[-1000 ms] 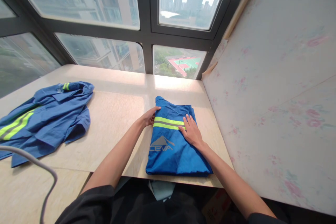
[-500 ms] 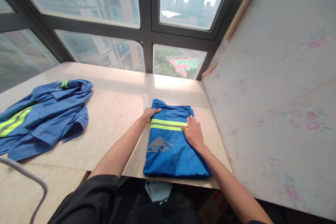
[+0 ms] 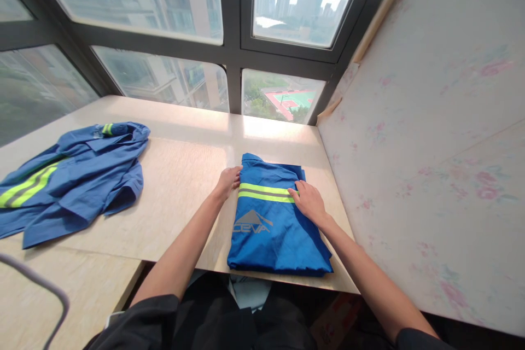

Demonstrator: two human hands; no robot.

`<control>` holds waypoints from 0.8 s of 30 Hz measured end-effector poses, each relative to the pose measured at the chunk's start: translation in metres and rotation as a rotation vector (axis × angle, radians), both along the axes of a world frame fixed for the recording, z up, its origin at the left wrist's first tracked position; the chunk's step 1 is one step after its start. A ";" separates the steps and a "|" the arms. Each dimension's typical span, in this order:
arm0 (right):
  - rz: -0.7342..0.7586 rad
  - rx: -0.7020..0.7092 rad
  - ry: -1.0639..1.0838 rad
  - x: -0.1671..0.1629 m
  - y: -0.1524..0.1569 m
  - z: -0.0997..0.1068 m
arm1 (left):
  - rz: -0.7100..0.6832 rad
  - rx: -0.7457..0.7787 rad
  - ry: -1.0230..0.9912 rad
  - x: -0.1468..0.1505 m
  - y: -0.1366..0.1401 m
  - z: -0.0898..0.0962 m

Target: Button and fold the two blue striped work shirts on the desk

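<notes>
A folded blue work shirt (image 3: 279, 240) lies in front of me, with a yellow-green reflective band across it and a grey CEVA print below the band. My left hand (image 3: 228, 181) is at its upper left edge, fingertips against the cloth, thumb off the top, fingers loosely bent. My right hand (image 3: 310, 202) rests on the right side by the end of the band. Its thumb lies on the band and the fingers point away from me, slightly bent. Neither hand lifts the cloth.
A second blue work garment (image 3: 88, 175) with yellow-green bands lies spread and rumpled on the left of the pale wooden tabletop (image 3: 184, 175). A grey curved tube (image 3: 45, 279) crosses the lower left. Windows stand behind; a floral-papered wall (image 3: 430, 147) bounds the right side.
My left thumb has come off the shirt's top, and that hand now sits beside the edge. My right hand's fingers are more bent. The view has shifted slightly; the shirt stays folded.
</notes>
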State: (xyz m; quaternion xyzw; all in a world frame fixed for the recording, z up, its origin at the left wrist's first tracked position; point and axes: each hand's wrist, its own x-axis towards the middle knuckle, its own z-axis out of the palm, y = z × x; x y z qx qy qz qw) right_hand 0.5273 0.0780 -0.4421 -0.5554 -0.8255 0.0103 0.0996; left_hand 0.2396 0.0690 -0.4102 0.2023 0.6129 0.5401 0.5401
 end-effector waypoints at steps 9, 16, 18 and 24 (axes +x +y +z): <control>0.135 0.179 0.022 -0.045 0.032 0.008 | 0.035 0.007 0.093 0.015 -0.153 -0.019; -0.100 0.078 0.028 -0.037 0.050 -0.033 | -0.301 0.158 0.590 0.036 -0.232 -0.023; -0.101 0.063 0.038 -0.033 0.052 -0.037 | -0.290 0.204 0.712 0.040 -0.234 -0.023; -0.119 0.081 0.112 -0.025 0.050 -0.039 | -0.090 0.254 0.876 0.039 -0.238 -0.032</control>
